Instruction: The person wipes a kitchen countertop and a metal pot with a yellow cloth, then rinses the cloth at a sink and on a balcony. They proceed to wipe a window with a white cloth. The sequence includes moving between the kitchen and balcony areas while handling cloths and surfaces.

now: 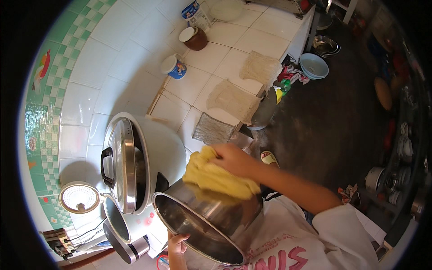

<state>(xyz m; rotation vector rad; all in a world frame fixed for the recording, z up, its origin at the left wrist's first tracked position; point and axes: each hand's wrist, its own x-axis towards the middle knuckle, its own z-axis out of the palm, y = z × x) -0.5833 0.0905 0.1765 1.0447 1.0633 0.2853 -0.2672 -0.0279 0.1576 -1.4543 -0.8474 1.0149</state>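
Note:
A deep stainless steel pot [216, 209] is tilted on its side against the person's shirt, its wide mouth facing the lower left. My left hand [178, 242] grips its rim at the bottom, the thumb over the edge. Bunched in my right hand [233, 160] is a yellow cloth [216, 179], which lies over the pot's outer side and is slightly blurred. Left of the pot stands a large white cooker [162, 148] with a metal lid [125, 165] resting tilted on its opening.
Three mesh cloths [233, 101] lie along the tiled counter's edge. A blue mug [177, 69] and a brown jar [197, 39] stand near the wall. A lit round lamp [80, 197] is at the left. On the dark floor are a light-blue basin [314, 65] and metal bowls [325, 46].

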